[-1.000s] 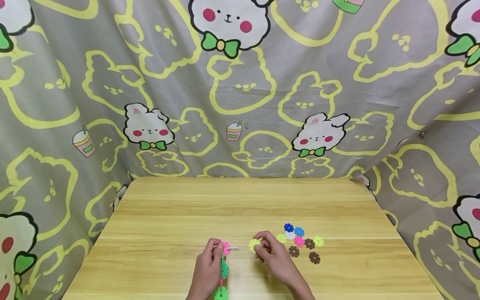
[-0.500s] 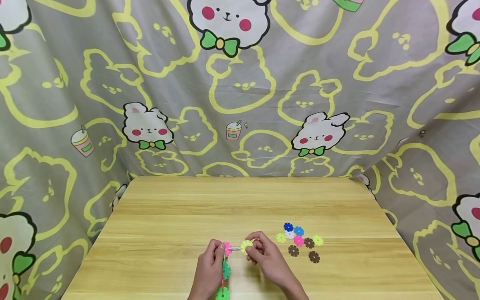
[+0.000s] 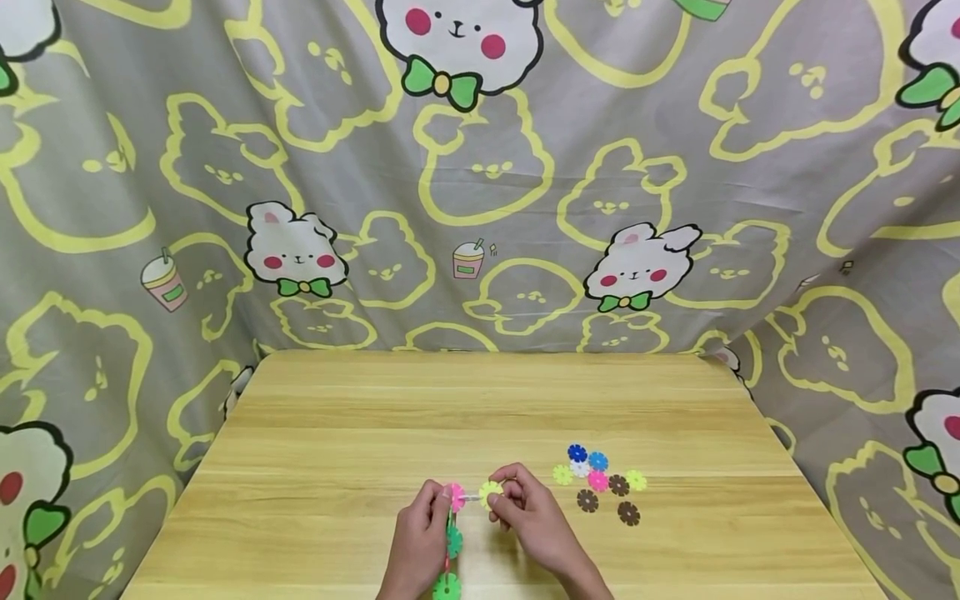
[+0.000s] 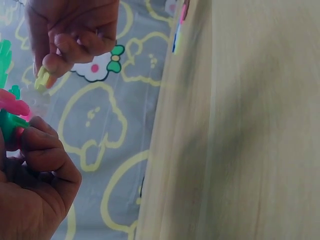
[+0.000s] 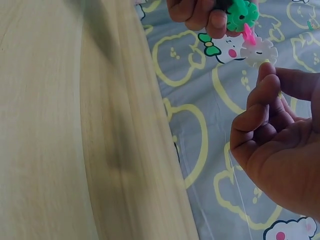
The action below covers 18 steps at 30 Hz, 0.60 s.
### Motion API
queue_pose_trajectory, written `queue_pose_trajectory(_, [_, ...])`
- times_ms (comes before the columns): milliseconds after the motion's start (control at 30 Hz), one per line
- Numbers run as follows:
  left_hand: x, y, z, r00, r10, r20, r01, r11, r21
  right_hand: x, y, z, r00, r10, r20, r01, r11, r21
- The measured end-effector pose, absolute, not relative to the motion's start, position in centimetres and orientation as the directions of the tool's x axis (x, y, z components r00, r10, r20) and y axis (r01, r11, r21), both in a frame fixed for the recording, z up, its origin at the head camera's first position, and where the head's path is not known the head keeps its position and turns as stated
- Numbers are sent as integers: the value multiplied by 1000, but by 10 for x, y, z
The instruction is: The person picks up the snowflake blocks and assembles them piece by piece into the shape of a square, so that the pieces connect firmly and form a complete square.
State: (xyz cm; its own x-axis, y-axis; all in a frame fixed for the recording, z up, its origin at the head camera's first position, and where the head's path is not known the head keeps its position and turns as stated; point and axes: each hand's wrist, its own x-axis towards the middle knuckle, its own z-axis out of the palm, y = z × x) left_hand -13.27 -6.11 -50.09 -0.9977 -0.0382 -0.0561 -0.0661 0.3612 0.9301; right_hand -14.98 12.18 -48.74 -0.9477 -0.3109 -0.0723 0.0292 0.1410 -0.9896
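1. Between left hand and right hand, head view: the clear disc, edge-on, points sideways from the pink disc the left pinches toward the yellow disc the right pinches.
2. Left wrist view: it lies about equally near both.
3. Right wrist view: just past the right fingertips, it shows its flat face.

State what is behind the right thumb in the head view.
The yellow disc, pinched by the right hand. Its left side shows; the part at lower right is covered and cannot be seen.
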Motion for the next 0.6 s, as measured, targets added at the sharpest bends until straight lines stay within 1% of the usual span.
queue_pose_trajectory(300, [-135, -59, -501, -997, -54, -46, -65, 420, 905, -148, 115, -486, -967, -244, -72, 40, 133, -990])
queue_pose_trajectory(433, [-135, -57, -500, -998, -64, -28, -52, 419, 906, -149, 113, -486, -971, -228, -77, 50, 121, -991])
queue_pose_trajectory(600, [-135, -56, -501, -997, -70, -33, -59, 407, 911, -149, 112, -487, -971, -221, -94, 71, 109, -991])
